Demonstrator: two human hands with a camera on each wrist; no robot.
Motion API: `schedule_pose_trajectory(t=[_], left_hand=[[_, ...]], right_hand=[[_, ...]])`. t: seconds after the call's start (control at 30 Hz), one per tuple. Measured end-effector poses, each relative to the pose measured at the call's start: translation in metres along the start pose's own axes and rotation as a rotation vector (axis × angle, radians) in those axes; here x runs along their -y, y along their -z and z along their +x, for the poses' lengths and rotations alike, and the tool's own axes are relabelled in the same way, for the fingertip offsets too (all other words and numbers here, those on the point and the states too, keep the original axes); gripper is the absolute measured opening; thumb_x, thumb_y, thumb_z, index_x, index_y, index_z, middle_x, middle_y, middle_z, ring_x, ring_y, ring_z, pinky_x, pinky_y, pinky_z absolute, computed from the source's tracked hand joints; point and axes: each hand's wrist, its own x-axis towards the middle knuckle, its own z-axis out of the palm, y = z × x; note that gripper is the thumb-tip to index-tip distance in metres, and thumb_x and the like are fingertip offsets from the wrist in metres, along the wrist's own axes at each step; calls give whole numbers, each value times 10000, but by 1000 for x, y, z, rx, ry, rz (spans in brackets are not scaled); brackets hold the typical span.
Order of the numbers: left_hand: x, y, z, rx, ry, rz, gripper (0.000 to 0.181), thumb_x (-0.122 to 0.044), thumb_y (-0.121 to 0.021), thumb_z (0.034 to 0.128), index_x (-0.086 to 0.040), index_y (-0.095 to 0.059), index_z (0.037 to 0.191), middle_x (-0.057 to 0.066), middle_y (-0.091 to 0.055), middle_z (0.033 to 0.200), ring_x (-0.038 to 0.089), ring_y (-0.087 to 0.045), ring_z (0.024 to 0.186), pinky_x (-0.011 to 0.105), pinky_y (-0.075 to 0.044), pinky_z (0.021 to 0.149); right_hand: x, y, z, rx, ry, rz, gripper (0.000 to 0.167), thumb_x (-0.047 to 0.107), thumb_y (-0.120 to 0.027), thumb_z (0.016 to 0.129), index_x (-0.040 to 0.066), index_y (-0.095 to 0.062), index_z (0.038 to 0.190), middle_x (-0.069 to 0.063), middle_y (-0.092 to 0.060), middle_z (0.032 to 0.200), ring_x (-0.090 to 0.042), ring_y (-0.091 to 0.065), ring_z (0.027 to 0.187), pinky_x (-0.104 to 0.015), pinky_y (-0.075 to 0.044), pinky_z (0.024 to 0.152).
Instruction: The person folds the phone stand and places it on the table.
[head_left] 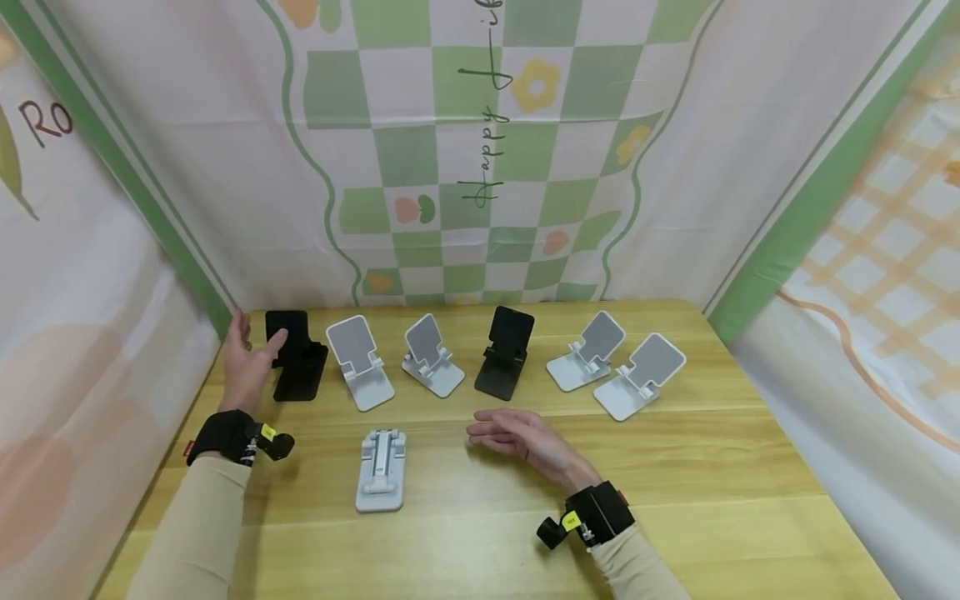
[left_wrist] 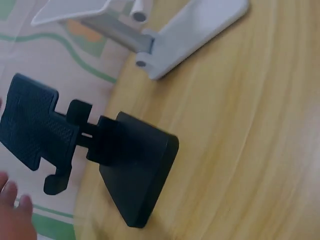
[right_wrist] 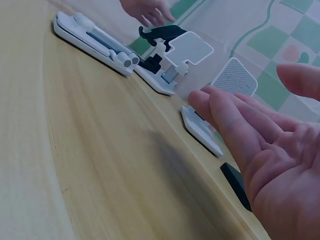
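A black phone stand (head_left: 302, 375), unfolded, is at the far left of the row. Beside its upright plate is my left hand (head_left: 246, 367), fingers spread and the thumb overlapping the plate's edge in the head view. In the left wrist view the fingertips (left_wrist: 9, 195) appear apart from the stand. My right hand (head_left: 534, 443) hovers over the table's middle with fingers extended and holds nothing. To its left lies a folded white phone stand (head_left: 381, 475). Nearest beyond the right fingers is another unfolded black phone stand (head_left: 504, 358).
Two unfolded white stands, one larger (head_left: 360, 362) and one smaller (head_left: 433, 357), are between the black ones. Two more white stands (head_left: 587, 354) (head_left: 640, 377) are at the right of the row. A patterned curtain (head_left: 465, 150) hangs behind the wooden table (head_left: 712, 467).
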Motion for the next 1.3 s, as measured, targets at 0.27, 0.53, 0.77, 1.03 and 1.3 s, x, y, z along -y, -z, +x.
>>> schedule_pose_trajectory(t=[0.27, 0.53, 0.77, 1.03, 1.3], left_hand=[[-3, -1, 10, 156, -20, 42, 785, -336, -514, 1086, -37, -60, 1653, 257, -168, 1687, 423, -174, 1553, 567, -201, 1253], [-7, -4, 13, 34, 47, 59, 580, -199, -466, 1103, -6, -251, 1607, 269, -354, 1609, 402, -354, 1482, 502, -380, 1145], [-12, -10, 17, -78, 92, -12, 493, -171, -526, 1078, 15, -394, 1515, 237, -436, 1566, 353, -408, 1459, 453, -358, 1204], [-18, -8, 15, -148, 110, -67, 208, -182, -646, 1021, -139, -580, 1213, -4, -537, 1245, 242, -472, 1349, 352, -396, 1163], [-37, -4, 5, -181, 53, -114, 171, -194, -655, 1020, -191, -592, 1180, -125, -554, 1115, 107, -533, 1155, 303, -450, 1080]], right_hand=[[-1, -1, -1, 26, 5, -7, 542, 204, -440, 1118, -187, -340, 1480, -323, -565, 1404, -233, -660, 1236, -395, -469, 1091], [-1, 0, -3, 27, 12, -5, 534, 201, -429, 1122, -182, -343, 1484, -331, -555, 1412, -230, -661, 1236, -395, -472, 1091], [-1, 1, -3, 32, 12, -2, 544, 217, -426, 1126, -178, -340, 1491, -320, -562, 1413, -222, -663, 1234, -396, -471, 1092], [0, -2, -2, 32, 21, -2, 547, 211, -431, 1123, -185, -336, 1487, -330, -558, 1410, -226, -666, 1228, -395, -475, 1086], [0, -6, -1, 26, 29, 10, 547, 196, -446, 1117, -199, -333, 1478, -312, -586, 1385, -227, -673, 1215, -389, -478, 1081]])
